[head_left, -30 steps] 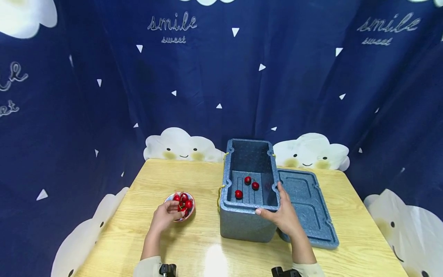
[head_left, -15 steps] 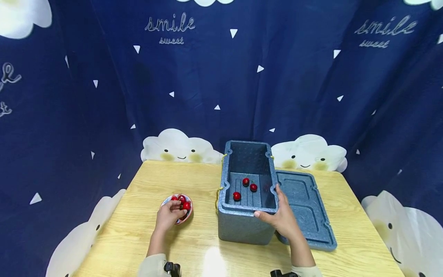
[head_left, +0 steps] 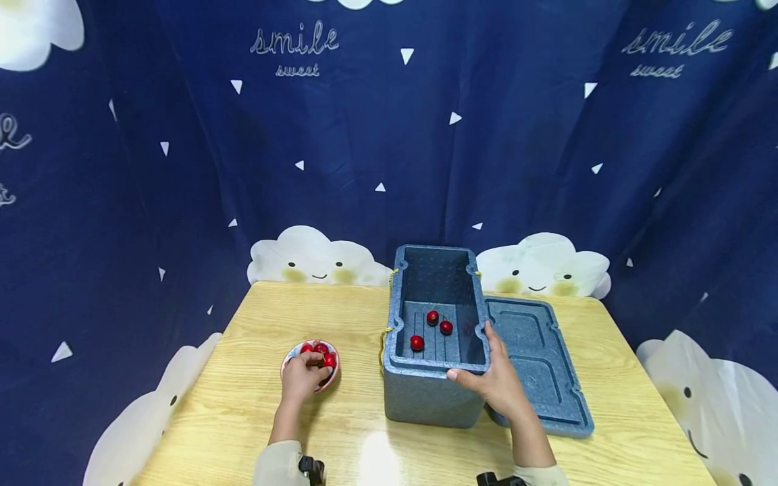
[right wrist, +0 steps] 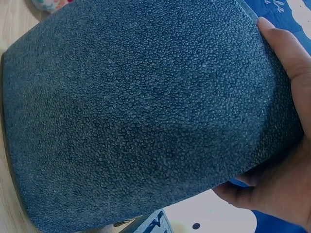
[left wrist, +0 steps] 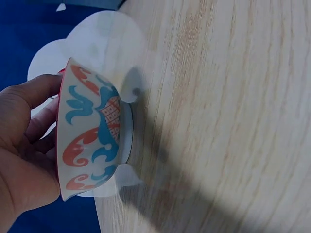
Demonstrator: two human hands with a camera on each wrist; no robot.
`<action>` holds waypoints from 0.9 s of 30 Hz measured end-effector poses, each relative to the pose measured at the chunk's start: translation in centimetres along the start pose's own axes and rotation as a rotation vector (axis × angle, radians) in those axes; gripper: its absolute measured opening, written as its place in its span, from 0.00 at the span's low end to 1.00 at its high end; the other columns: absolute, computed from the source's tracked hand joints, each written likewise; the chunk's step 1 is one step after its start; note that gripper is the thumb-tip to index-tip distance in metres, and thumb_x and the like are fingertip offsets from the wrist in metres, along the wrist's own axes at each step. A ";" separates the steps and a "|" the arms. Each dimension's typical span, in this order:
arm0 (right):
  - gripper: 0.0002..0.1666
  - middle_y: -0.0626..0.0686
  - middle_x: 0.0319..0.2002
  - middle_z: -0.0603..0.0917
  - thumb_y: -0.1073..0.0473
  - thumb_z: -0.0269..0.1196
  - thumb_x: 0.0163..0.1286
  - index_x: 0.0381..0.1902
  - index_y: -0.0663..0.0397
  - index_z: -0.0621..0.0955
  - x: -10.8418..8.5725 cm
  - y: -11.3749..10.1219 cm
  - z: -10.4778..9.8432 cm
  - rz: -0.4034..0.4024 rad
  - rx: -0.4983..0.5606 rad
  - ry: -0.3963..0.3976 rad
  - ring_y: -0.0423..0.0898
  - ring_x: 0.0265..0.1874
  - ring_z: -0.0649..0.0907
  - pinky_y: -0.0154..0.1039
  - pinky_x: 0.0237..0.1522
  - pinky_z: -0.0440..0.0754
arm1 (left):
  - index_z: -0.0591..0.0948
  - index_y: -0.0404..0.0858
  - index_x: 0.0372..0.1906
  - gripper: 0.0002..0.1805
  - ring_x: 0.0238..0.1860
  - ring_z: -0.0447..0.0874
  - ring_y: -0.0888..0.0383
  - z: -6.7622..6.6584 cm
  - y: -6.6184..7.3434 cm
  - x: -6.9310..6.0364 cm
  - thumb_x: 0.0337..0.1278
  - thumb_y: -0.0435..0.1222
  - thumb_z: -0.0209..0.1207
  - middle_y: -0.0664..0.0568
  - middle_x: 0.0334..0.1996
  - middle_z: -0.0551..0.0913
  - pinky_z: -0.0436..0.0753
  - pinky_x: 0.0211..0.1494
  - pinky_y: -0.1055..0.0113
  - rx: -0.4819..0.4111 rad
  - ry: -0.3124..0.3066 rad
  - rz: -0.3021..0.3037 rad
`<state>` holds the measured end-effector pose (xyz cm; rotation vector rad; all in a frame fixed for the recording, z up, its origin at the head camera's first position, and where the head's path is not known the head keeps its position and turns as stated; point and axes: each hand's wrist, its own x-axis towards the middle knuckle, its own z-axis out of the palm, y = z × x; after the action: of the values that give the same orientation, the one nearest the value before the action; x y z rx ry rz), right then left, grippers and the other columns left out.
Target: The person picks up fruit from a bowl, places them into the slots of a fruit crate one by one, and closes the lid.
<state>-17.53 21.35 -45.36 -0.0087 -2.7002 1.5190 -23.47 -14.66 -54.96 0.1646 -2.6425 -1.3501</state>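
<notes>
A patterned bowl point(head_left: 285, 365) of red cherries stands on the table's left side. My left hand point(head_left: 298, 379) reaches over its near left rim, thumb and fingertips closed at a cherry point(head_left: 329, 360); in the left wrist view the bowl point(left wrist: 90, 131) wall hides the fingertips of the hand point(left wrist: 24, 150). A blue-grey foam box point(head_left: 431, 398) stands uncovered, with three cherries on its floor, one of them point(head_left: 417, 343) nearest the front. My right hand point(head_left: 504, 385) grips the box's near right corner, thumb on the front rim, fingers along the side; the right wrist view shows the hand point(right wrist: 286, 165) around the box point(right wrist: 146, 107).
The box's lid point(head_left: 541, 364) lies flat on the table right of the box, partly behind my right hand and forearm. Yellow cord point(head_left: 383, 344) hangs at the box's left side. A blue curtain point(head_left: 340, 135) with clouds hangs around the wooden table point(head_left: 243, 405).
My left hand has moved slightly right, farther over the bowl, and its thumb and fingers have come closer together around a cherry. The right hand keeps its hold on the box.
</notes>
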 end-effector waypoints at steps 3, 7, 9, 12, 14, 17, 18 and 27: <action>0.70 0.65 0.70 0.45 0.41 0.73 0.46 0.74 0.50 0.41 -0.1 -0.1 0.0 0.015 -0.005 -0.003 0.67 0.66 0.50 0.67 0.57 0.53 | 0.83 0.31 0.38 0.17 0.30 0.77 0.56 0.0 0.2 -0.1 0.39 0.33 0.70 0.48 0.30 0.83 0.74 0.34 0.61 0.005 -0.006 -0.015; 0.70 0.65 0.70 0.45 0.41 0.73 0.47 0.74 0.50 0.40 -0.1 -0.2 0.0 0.023 -0.010 -0.004 0.67 0.66 0.50 0.67 0.57 0.54 | 0.82 0.33 0.40 0.19 0.34 0.78 0.53 0.2 0.3 -0.2 0.40 0.37 0.70 0.48 0.34 0.83 0.75 0.37 0.57 0.013 -0.003 -0.034; 0.70 0.65 0.70 0.45 0.41 0.73 0.47 0.74 0.49 0.40 -0.1 -0.2 0.0 0.021 -0.007 -0.004 0.67 0.66 0.50 0.67 0.57 0.54 | 0.83 0.34 0.40 0.19 0.34 0.78 0.53 0.4 0.4 -0.3 0.40 0.38 0.71 0.49 0.34 0.83 0.74 0.38 0.56 0.018 0.010 -0.045; 0.70 0.64 0.70 0.44 0.41 0.73 0.47 0.74 0.49 0.41 -0.1 0.0 0.1 0.015 -0.004 -0.005 0.67 0.66 0.50 0.67 0.57 0.54 | 0.83 0.35 0.39 0.17 0.34 0.78 0.53 0.5 0.3 -0.3 0.40 0.38 0.71 0.50 0.32 0.83 0.74 0.37 0.57 0.024 0.032 -0.057; 0.70 0.65 0.70 0.44 0.41 0.73 0.47 0.74 0.49 0.41 -0.1 0.1 0.2 0.010 -0.002 -0.005 0.67 0.66 0.50 0.67 0.57 0.54 | 0.83 0.35 0.39 0.17 0.34 0.79 0.53 0.6 0.2 -0.5 0.41 0.38 0.71 0.50 0.32 0.83 0.75 0.38 0.58 0.008 0.047 -0.065; 0.70 0.65 0.70 0.44 0.41 0.73 0.47 0.74 0.50 0.41 -0.1 0.2 0.2 0.000 -0.001 -0.003 0.67 0.66 0.50 0.67 0.57 0.54 | 0.82 0.33 0.39 0.18 0.34 0.81 0.53 0.5 0.3 -0.9 0.42 0.38 0.71 0.48 0.31 0.83 0.76 0.38 0.59 -0.054 0.076 -0.068; 0.70 0.65 0.70 0.44 0.41 0.73 0.47 0.74 0.50 0.41 -0.1 0.2 0.2 -0.002 -0.001 -0.003 0.67 0.66 0.50 0.67 0.57 0.54 | 0.82 0.32 0.39 0.18 0.34 0.81 0.53 0.4 0.4 -1.1 0.42 0.37 0.71 0.48 0.31 0.83 0.77 0.38 0.60 -0.078 0.086 -0.073; 0.70 0.64 0.70 0.44 0.41 0.73 0.46 0.74 0.48 0.41 0.0 0.0 0.0 0.017 0.005 0.000 0.67 0.66 0.50 0.67 0.57 0.54 | 0.82 0.32 0.40 0.17 0.31 0.82 0.57 -0.3 1.7 -2.9 0.43 0.36 0.70 0.48 0.31 0.83 0.77 0.33 0.70 -0.201 0.177 -0.099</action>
<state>-17.49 21.36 -45.35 -0.0321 -2.7038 1.5299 -20.58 -13.40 -53.69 0.3733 -2.3664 -1.5445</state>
